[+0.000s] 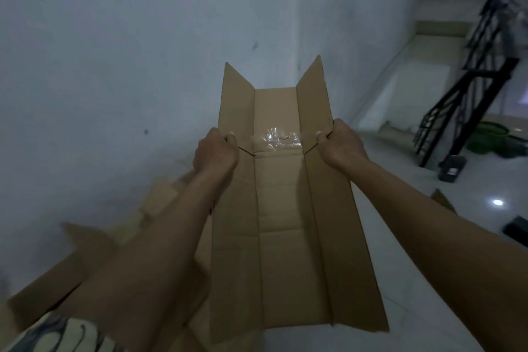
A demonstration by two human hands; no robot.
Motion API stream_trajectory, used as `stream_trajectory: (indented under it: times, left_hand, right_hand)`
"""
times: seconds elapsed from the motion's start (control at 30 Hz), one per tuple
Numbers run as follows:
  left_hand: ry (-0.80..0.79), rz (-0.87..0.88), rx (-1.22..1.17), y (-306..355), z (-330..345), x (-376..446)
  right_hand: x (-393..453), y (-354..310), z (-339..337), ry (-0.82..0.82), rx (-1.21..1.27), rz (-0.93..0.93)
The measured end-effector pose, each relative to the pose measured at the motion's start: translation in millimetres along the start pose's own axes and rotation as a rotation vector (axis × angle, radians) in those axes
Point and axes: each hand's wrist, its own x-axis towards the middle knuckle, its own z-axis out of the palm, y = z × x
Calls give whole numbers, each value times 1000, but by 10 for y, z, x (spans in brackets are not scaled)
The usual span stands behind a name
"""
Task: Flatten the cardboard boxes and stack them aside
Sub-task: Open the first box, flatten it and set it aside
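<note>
Task status: one cardboard box (283,208) is held in mid-air at the centre of the frame, opened out into a long, nearly flat panel; its two side panels are angled slightly upward along the fold lines, so flattening is judged almost complete but not finished.

Grip state: the left hand (216,151) has its fingers curled over the left edge of the box, thumb on the upper face; the right hand (340,141) holds the right edge in the same manner; both grips are closed on the cardboard at the level of the tape patch (275,138), a crumpled strip of clear tape lying across the centre panel.

Stack location: further cardboard pieces (94,260) lie on the floor at the lower left of the frame, against the wall (114,51); they are blurred, so their number and degree of flatness cannot be determined; this is judged to be the stacking area.

Remaining work, as a judgement: press the raised side panels flat; lay the box on the pile at lower left; process any boxes not visible here. A small cardboard corner (443,200) shows at the right of the frame; whether it is flattened cannot be determined.

Surroundings: a black stair railing (463,100) stands at the upper right; the tiled floor (414,168) reflects a light spot.
</note>
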Motion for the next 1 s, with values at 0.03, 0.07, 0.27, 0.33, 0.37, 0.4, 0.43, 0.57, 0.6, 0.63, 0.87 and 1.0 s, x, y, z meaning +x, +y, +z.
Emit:
stream_trajectory:
  times: [0.03,0.07,0.27,0.33,0.37,0.4,0.43,0.57,0.6,0.63,0.87,1.0]
  left_hand:
    - [-24,9,-20,178,176,120]
    - [-41,20,-30,343,347,228]
    - [-100,62,-14,1211,1366,843]
    - [-108,64,-13,1449,1721,1036]
    - [-105,58,-12,1568,1903,1125]
    - [-98,47,-10,1694,2082,1202]
    - [-96,24,-10,1817,2264,1278]
    - [-84,-69,-61,2367,2965,1520]
    - [-76,-88,-78,2509,3127,1571]
    - [-66,-110,-86,2630,3289,1629]
    - [-27,-244,-140,3070,4354,2205]
    - [-27,-302,-163,3292,4882,2642]
  right_hand:
    - [205,126,-71,15,-4,9]
    - [401,250,-136,25,-11,22]
    - [1588,1012,-348,59,-32,91]
    - [2016,1264,-372,48,-32,94]
    - [2240,1387,-383,38,-34,85]
    - [2454,1505,-405,29,-39,71]
    - [2660,1619,-438,17,-48,59]
    - [3551,2081,-637,-38,-78,30]
    - [3784,2172,-691,-58,-94,19]
    - [4015,2264,-723,-80,-109,9]
    - [5404,2710,-579,-193,-165,-71]
    - [6100,2898,-409,-192,-174,-84]
